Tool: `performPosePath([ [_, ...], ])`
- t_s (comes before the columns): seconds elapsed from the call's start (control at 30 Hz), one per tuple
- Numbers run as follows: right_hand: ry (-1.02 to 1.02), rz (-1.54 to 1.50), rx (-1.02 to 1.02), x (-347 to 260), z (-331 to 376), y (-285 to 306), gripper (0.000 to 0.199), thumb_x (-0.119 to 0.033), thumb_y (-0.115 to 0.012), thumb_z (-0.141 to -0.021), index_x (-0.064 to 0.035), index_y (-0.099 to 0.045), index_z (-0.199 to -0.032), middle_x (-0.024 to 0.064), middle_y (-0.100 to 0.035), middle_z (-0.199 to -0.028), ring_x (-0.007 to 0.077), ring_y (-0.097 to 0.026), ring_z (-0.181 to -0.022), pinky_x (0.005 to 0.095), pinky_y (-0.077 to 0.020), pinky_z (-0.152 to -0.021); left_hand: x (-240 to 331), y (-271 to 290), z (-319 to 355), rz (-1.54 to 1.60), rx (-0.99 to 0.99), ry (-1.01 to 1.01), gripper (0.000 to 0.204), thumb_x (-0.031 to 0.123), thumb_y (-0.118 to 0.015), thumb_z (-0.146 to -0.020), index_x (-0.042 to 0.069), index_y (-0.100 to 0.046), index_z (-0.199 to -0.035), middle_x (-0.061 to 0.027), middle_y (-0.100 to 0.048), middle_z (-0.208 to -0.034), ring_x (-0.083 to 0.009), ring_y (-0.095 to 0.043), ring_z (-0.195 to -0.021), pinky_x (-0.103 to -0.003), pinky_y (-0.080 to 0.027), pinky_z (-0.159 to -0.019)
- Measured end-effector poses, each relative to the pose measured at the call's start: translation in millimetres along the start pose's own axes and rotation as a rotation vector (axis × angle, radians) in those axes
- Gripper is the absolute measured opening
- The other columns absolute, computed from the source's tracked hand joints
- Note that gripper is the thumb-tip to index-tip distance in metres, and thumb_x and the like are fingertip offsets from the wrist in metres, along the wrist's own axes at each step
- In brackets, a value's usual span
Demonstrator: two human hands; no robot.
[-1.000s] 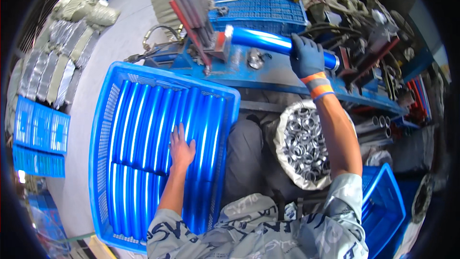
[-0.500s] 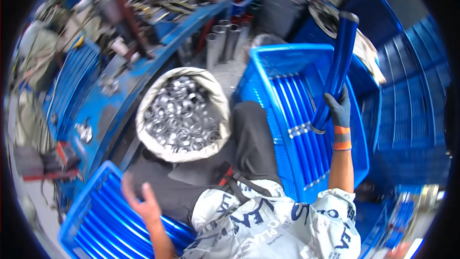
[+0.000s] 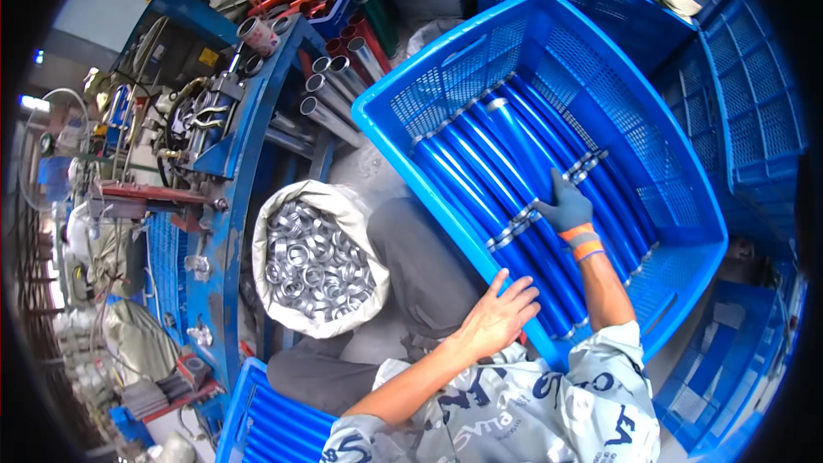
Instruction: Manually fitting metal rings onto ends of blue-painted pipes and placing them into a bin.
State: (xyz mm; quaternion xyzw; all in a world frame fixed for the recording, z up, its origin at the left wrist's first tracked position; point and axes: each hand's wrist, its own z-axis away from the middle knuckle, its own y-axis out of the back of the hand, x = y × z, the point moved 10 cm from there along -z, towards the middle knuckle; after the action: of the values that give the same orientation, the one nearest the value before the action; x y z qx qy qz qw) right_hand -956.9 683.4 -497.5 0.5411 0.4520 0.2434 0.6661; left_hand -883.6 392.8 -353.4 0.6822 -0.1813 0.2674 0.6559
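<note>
My right hand [image 3: 569, 207], in a dark glove with an orange and grey cuff, is closed around the near end of a blue tube [image 3: 525, 137]. That tube has a silver ring at its far end and lies slanted over other tubes. Beneath it, several shiny blue tubes [image 3: 459, 184] with silver ends fill the bottom of a large blue plastic crate [image 3: 390, 141] in two rows. My bare left hand [image 3: 501, 313] rests on the crate's near left rim, fingers stretched and slightly apart, holding nothing.
A cloth sack [image 3: 287, 317] of silver metal rings [image 3: 317, 261] stands left of my knee. Another blue crate [image 3: 227, 429] holds more blue tubes at lower left. Bare metal pipes [image 3: 330, 116] lean by a blue workbench [image 3: 227, 249] with machinery. Stacked blue crates [image 3: 763, 111] stand at right.
My right hand has brought the blue tube from upright above the crate down onto the others inside. My left hand has crossed from the lower-left crate to the large crate's rim. The view has turned.
</note>
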Motion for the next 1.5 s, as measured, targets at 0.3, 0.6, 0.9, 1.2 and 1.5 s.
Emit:
performPosePath([
  [0.3, -0.104, -0.037, -0.447, -28, -105, -195, 0.099, -0.06, -0.085, -0.097, -0.01, -0.048, -0.173, 0.0269, -0.072, -0.153, 0.0465, -0.07, -0.141, 0.0567, -0.0579, -0.116, -22, -7, -32, 0.107, 0.103, 0.05, 0.02, 0.012, -0.077, -0.093, 0.011, -0.078, -0.113, -0.0082, -0.07, -0.151, -0.0295, -0.054, -0.158, -0.065, -0.028, -0.14],
  [0.6, 0.257, 0.042, -0.28, -149, -43, -210, 0.073, -0.051, -0.086, -0.095, -0.0136, -0.062, -0.154, 0.0187, -0.072, -0.143, 0.0435, -0.076, -0.126, 0.0597, -0.0633, -0.1, -42, -7, -4, 0.109, 0.214, 0.079, 0.014, 0.017, -0.074, -0.094, 0.011, -0.078, -0.105, -0.0076, -0.073, -0.142, -0.0281, -0.058, -0.151, -0.063, -0.028, -0.14],
  [0.9, -0.082, -0.457, -0.123, -71, -160, -145, 0.07, -0.061, -0.072, -0.104, -0.0078, -0.078, -0.149, 0.0241, -0.08, -0.141, 0.0406, -0.078, -0.132, 0.0468, -0.0599, -0.114, -36, -6, -22, 0.052, 0.22, -0.014, 0.015, 0.021, -0.069, -0.093, 0.013, -0.076, -0.103, -0.0041, -0.074, -0.124, -0.0248, -0.067, -0.133, -0.059, -0.038, -0.134],
  [1.2, 0.53, -0.994, -0.099, -413, -69, 58, 0.046, -0.015, -0.083, -0.109, 0.0006, -0.074, -0.151, 0.0169, -0.084, -0.134, 0.0212, -0.079, -0.123, 0.0349, -0.0599, -0.11, -2, -30, 31, -0.183, 0.345, -0.137, 0.008, 0.024, -0.074, -0.083, 0.019, -0.073, -0.077, 0.0017, -0.068, -0.082, -0.0223, -0.066, -0.091, -0.04, -0.049, -0.085],
  [1.5, 1.358, 0.212, -0.261, -613, 104, -174, 0.095, -0.054, -0.088, -0.09, -0.0214, -0.055, -0.173, 0.0224, -0.07, -0.156, 0.0516, -0.065, -0.145, 0.0617, -0.0583, -0.11, 11, 65, 154, -0.006, 0.685, 0.139, 0.02, 0.024, -0.077, -0.085, 0.012, -0.081, -0.101, -0.0112, -0.074, -0.116, -0.0358, -0.069, -0.124, -0.063, -0.046, -0.117],
])
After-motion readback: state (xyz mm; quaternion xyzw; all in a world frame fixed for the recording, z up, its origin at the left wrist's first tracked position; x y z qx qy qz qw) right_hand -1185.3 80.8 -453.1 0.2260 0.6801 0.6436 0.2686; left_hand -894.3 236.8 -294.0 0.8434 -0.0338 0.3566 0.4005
